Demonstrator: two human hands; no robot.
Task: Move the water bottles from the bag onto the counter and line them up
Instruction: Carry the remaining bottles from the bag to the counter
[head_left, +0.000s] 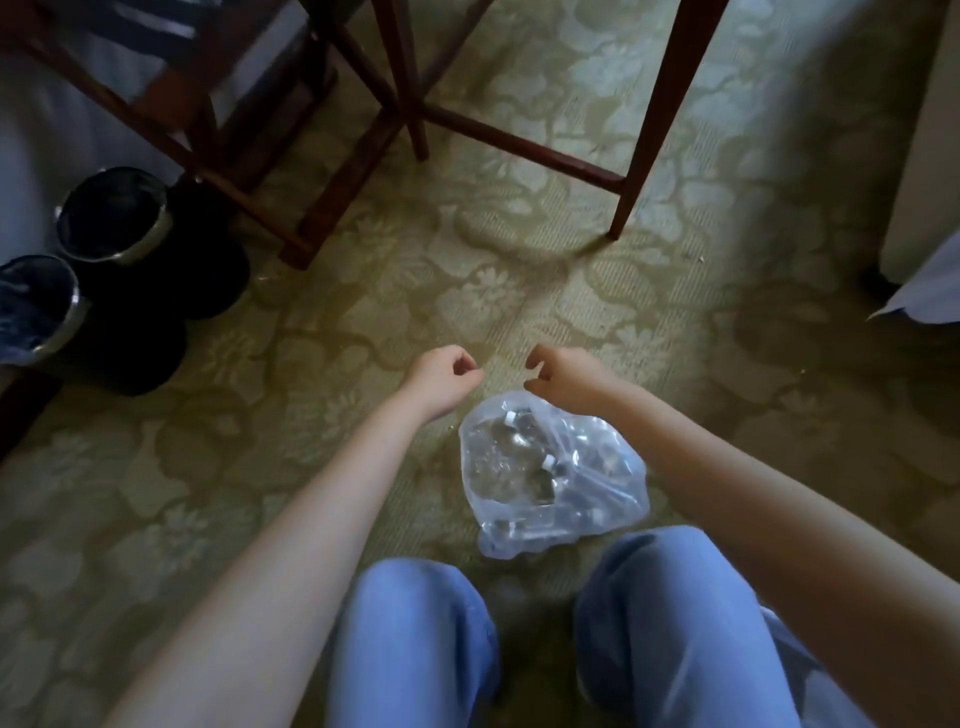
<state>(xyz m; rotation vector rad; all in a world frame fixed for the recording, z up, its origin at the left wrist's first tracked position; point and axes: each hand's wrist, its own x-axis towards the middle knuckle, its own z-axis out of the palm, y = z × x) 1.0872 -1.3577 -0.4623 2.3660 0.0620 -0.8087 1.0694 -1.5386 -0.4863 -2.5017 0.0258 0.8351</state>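
Hovering over bag (494, 538), left grip (445, 372) and right grip (557, 372) loosely curled, empty (thin plastic): might tear, spilling bottles (511, 453).

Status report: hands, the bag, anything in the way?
Left hand, right hand loosely curled, holding nothing. Bag on carpet, bottles inside. Chair legs beyond, clear of bag.
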